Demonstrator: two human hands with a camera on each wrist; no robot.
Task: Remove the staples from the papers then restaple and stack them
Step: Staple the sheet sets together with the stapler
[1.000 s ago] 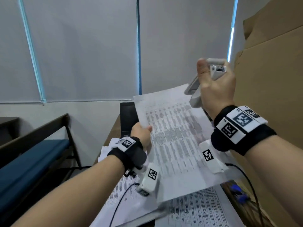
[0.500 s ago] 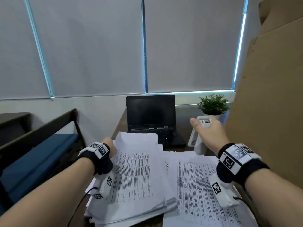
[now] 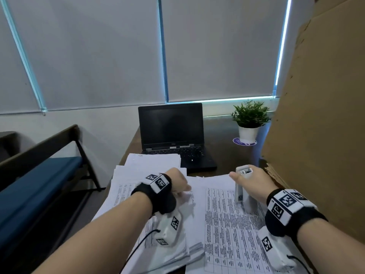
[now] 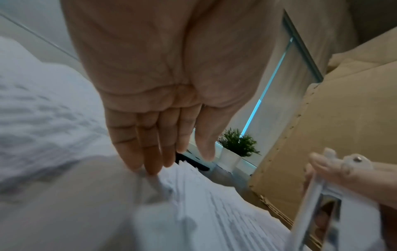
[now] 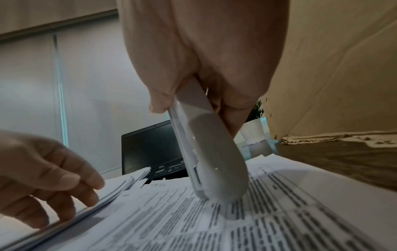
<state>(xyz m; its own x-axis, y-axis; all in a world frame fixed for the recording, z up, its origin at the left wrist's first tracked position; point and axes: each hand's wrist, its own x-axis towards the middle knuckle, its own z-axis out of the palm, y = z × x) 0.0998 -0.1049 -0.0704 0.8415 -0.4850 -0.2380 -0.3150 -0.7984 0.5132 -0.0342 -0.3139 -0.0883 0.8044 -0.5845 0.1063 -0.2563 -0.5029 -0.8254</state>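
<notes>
Left hand (image 3: 178, 181) — laid on the left stack of papers (image 3: 138, 196); its fingers (image 4: 137, 141) are seen nearly straight and close together in the left wrist view, tips touching the top sheets, nothing gripped. In the right wrist view the same fingertips are pressed against the stack's right edge.

Right hand (image 3: 251, 181) — wrapped round a pale grey stapler (image 3: 242, 191), thumb along one side and fingers (image 5: 235, 108) curled round the other. The stapler is held nose-down, steeply tilted, its rounded end (image 5: 217, 171) set on the printed sheet below.

Left stack of papers — thick, slightly fanned, placed on the left part of the bench (image 3: 225, 155); printed tables are seen on the top sheet, and blank sheets stick out at the far end.

Right stack of papers (image 3: 229, 230) — lying just beside the left stack and partly tucked under its edge; dense printed tables are shown across the top page. Whether a staple is present in either stack cannot be told.

Laptop (image 3: 171, 133) — black, open, screen dark, placed at the far end of the bench behind the papers.

Potted plant (image 3: 249, 120) — green, in a white pot, set on a purple disc to the right of the laptop.

Cardboard sheet (image 3: 320, 115) — large, brown, stood upright along the bench's right side.

Blue seat (image 3: 35, 186) — seen to the left, apart from the bench.
</notes>
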